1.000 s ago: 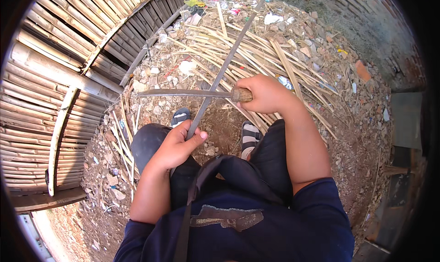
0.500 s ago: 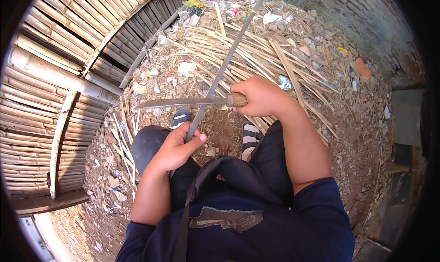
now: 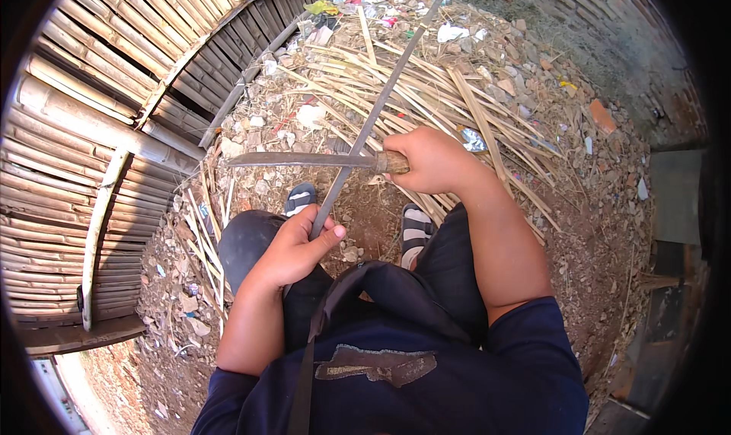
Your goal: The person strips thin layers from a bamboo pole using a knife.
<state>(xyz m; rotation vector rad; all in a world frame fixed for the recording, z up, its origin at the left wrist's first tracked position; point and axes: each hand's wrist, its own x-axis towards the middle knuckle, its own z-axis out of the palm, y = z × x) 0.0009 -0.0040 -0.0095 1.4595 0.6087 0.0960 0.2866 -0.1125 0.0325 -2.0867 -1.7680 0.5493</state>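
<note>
I see my left hand (image 3: 293, 248) clamped around the near end of a long bamboo strip (image 3: 373, 123), which slants up and away over the ground (image 3: 594, 229) toward the far litter. My right hand (image 3: 430, 161) is closed on the wooden handle of a long knife (image 3: 304, 159); its blade lies level, pointing left, and crosses the strip just beside the handle. Split bamboo slats (image 3: 457, 100) lie scattered on the ground beyond. A woven bamboo panel (image 3: 99, 92) stands at the left.
</note>
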